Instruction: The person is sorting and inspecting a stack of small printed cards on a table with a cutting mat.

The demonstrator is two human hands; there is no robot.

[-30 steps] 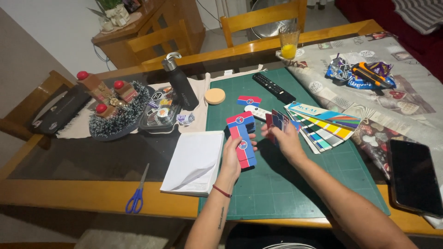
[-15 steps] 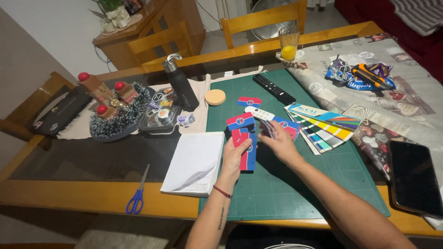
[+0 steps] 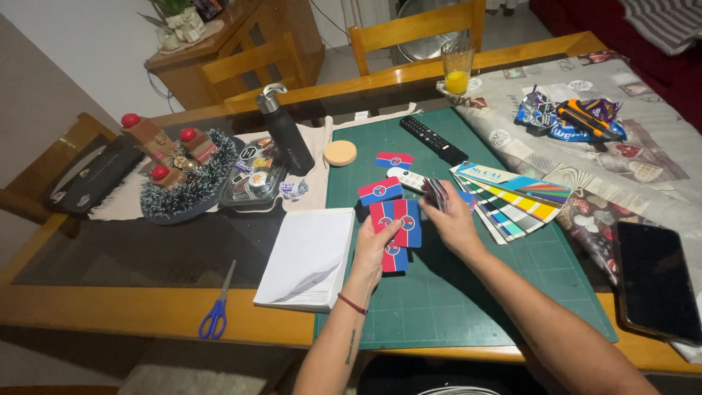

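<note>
My left hand (image 3: 376,245) rests on the green cutting mat (image 3: 453,292), fingers on red-and-blue cards (image 3: 401,222) laid side by side. Another such card (image 3: 380,191) lies just above them, and one more (image 3: 393,159) sits farther back. My right hand (image 3: 452,219) holds a small stack of cards (image 3: 436,193) fanned at its fingertips, just right of the laid-out cards. A white oblong object (image 3: 406,178) lies behind the stack.
A fanned colour swatch deck (image 3: 512,201) lies right of my hands. A white notepad (image 3: 307,256), blue scissors (image 3: 217,313), black bottle (image 3: 284,132), remote (image 3: 433,139), round wooden disc (image 3: 340,153), juice glass (image 3: 456,67), dark tablet (image 3: 654,278) and tinsel decoration (image 3: 186,179) surround the mat.
My hands lowered from holding cards up to setting them on the mat. The right hand shifted slightly right with its stack; the left now presses the laid cards.
</note>
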